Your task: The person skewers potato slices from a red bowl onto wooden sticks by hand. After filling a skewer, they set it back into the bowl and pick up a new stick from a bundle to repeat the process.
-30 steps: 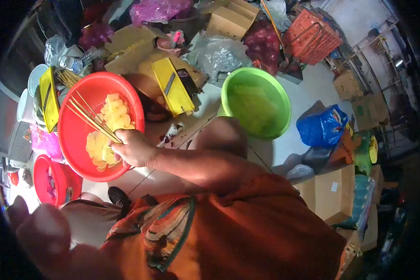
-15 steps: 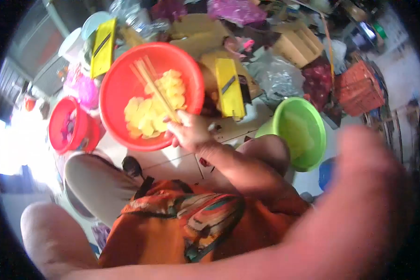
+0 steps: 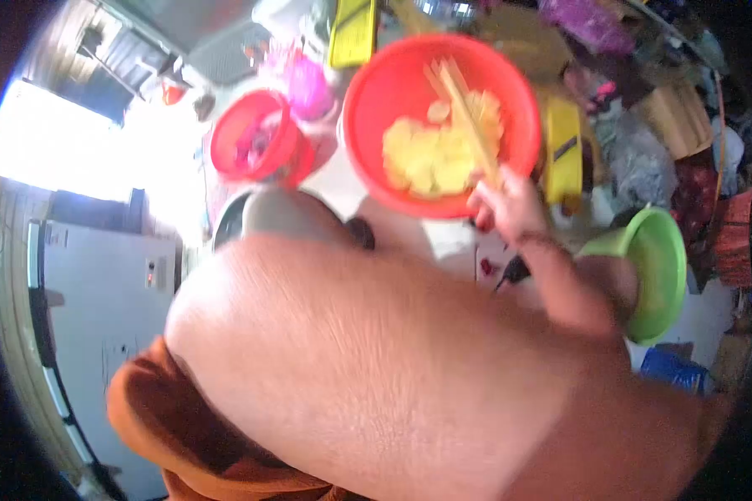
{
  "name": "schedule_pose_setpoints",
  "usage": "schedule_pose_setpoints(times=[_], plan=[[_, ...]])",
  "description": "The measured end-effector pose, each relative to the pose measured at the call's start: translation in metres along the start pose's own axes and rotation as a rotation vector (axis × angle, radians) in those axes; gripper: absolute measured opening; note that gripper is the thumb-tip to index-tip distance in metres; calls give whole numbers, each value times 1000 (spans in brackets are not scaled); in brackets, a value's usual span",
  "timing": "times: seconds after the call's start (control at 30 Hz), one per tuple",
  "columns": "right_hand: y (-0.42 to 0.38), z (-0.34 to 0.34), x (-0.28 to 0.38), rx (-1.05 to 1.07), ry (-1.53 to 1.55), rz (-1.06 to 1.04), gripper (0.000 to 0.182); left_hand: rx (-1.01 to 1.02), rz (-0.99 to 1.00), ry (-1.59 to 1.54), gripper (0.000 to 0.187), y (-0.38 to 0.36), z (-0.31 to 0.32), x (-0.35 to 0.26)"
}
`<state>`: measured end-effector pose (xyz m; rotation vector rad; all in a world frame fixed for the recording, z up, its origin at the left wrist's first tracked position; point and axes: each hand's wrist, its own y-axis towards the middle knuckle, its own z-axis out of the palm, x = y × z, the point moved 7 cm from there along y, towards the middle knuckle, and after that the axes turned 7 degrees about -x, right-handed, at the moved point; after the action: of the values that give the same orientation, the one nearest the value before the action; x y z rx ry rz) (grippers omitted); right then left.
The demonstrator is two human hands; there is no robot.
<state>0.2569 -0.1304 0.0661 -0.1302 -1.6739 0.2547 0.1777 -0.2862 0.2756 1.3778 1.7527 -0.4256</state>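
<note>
My right hand [image 3: 510,204] is closed around the lower ends of several bamboo skewers [image 3: 468,117], at the near rim of a large red basin [image 3: 368,125]. The skewers lean up across the basin, their far ends fanned apart. Thin, pale yellow round slices [image 3: 430,159], like potato, lie in a heap at its bottom. My left forearm [image 3: 393,359] crosses close in front of the camera, its elbow to the left. The left hand itself is out of view past the lower right.
Two yellow slicers, one at the left [image 3: 355,33] and one at the right [image 3: 564,146], flank the basin. A smaller red bucket [image 3: 251,138] stands left, a green bucket [image 3: 656,275] right. Plastic bags [image 3: 631,150] and a cardboard box [image 3: 681,117] lie behind. A white appliance [image 3: 109,326] stands far left.
The view has swung left, so the basin and buckets sit further right. My left forearm now fills the foreground, and its blurred far end has left view. My right hand keeps the skewers.
</note>
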Motion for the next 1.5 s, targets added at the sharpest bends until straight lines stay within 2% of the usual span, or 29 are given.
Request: schedule_pose_setpoints(times=[0.1,0.17,0.23,0.33,0.43,0.53,0.63,0.7,0.83,1.1,1.27,1.3,1.4,1.43,1.5], plan=[[1,2,9,27,89,28,19,22,44,33,48,6,2,-7],[-2,4,6,38,115,-37,18,43,84,30,49,6,11,-14],[-5,0,7,-6,122,11,18,80,121,3,49,19,20,-21],[-11,-5,13,-2,21,-37,18,123,185,-16,50,34,33,-33],[0,0,-3,20,166,-36,19,156,211,-37,50,46,39,-40],[-3,-9,-1,-33,130,-68,20,198,254,-70,51,50,49,-48],[-1,-6,-1,-36,13,-116,18,208,271,-113,51,49,56,-59],[2,-2,-6,8,131,-87,17,187,278,-120,52,49,60,-61],[-5,-3,3,22,46,-74,18,158,265,-131,53,42,57,-60],[0,6,-9,18,42,6,18,146,178,-9,54,24,25,-27],[5,7,-17,47,77,-29,20,178,248,18,55,42,32,-42],[0,7,-10,50,138,23,19,185,258,20,55,43,34,-44],[4,9,-20,12,122,-18,17,186,274,75,56,50,36,-42],[8,10,-25,-6,64,-107,15,178,279,113,56,52,34,-41],[4,6,-17,-23,2,-55,14,161,291,204,57,50,31,-42]])
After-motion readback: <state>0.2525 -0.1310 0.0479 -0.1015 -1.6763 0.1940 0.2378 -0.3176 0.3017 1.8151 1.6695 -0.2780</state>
